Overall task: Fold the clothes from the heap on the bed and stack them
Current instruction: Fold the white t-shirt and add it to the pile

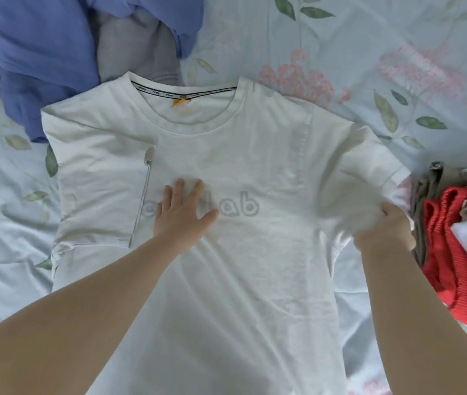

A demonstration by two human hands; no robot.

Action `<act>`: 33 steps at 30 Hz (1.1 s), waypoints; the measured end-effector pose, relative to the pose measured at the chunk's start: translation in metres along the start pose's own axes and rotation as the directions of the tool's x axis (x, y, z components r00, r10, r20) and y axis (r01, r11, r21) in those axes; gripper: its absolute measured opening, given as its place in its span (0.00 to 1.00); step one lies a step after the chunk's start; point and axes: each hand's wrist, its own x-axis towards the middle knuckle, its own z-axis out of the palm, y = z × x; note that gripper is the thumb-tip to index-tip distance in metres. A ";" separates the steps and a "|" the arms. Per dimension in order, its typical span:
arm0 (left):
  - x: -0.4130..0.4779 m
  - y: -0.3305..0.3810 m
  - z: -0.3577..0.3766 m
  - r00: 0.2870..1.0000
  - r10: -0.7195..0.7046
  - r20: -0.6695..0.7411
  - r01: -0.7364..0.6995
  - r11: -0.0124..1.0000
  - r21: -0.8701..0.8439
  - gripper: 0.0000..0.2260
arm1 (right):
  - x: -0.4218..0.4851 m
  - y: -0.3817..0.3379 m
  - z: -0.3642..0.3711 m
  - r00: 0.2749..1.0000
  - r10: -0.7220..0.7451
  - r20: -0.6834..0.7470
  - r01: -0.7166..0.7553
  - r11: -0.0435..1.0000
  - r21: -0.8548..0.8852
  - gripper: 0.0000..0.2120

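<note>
Heap [41,52] beyond T-shirt [255,266], stack [449,252] alongside

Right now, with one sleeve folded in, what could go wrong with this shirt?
The right hand grips the other sleeve close beside the stack; swinging it inward could catch the stack and tip it. The left hand presses flat on just one spot of the shirt, so a hard pull might drag the cloth, wrinkling it or loosening the folded sleeve.
</note>
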 end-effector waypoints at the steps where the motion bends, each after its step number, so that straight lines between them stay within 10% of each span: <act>1: 0.000 0.001 -0.002 1.000 -0.009 -0.001 0.009 0.999 -0.048 0.31 | -0.002 -0.006 0.004 0.990 -0.137 -0.023 0.138 0.990 0.017 0.21; 4: 0.002 0.003 -0.013 0.998 -0.026 -0.059 0.007 0.956 -0.293 0.24 | -0.036 -0.019 0.032 0.789 -0.517 0.334 0.585 0.797 -0.150 0.17; 6: 0.001 0.004 -0.021 0.989 -0.048 -0.143 -0.023 0.887 -0.461 0.21 | -0.061 -0.010 0.044 0.543 -0.337 0.769 0.716 0.664 -0.215 0.21; 8: -0.002 0.007 -0.029 0.970 -0.148 -0.191 0.010 0.814 -0.581 0.19 | -0.072 0.006 0.046 0.388 -0.119 0.914 0.774 0.581 -0.252 0.20; 14: 0.009 0.046 -0.036 0.976 -0.181 -0.123 0.054 0.743 -0.667 0.14 | -0.043 0.034 0.041 0.761 -0.281 0.584 0.617 0.591 -0.519 0.07; 22: 0.010 0.102 -0.026 0.984 -0.177 0.036 0.146 0.662 -0.735 0.26 | -0.027 0.061 0.014 0.890 -0.093 0.447 0.401 0.629 -0.666 0.22; 26: 0.002 0.082 -0.023 0.959 -0.217 -0.180 0.107 0.870 -0.482 0.28 | -0.029 0.067 -0.009 0.856 -0.034 0.516 0.448 0.547 -0.707 0.27; 29: -0.008 0.093 -0.018 0.871 0.174 -0.459 -0.286 0.940 -0.187 0.24 | -0.025 0.072 -0.026 0.849 -0.005 0.529 0.466 0.481 -0.743 0.19; 31: -0.006 0.106 -0.009 0.782 0.558 -0.278 -0.540 0.829 0.145 0.22 | -0.022 0.074 -0.037 0.862 -0.021 0.507 0.450 0.491 -0.746 0.11; 33: 0.001 0.108 0.000 0.833 0.552 0.038 -0.528 0.773 0.351 0.25 | -0.019 0.074 -0.045 0.878 -0.046 0.476 0.424 0.535 -0.730 0.07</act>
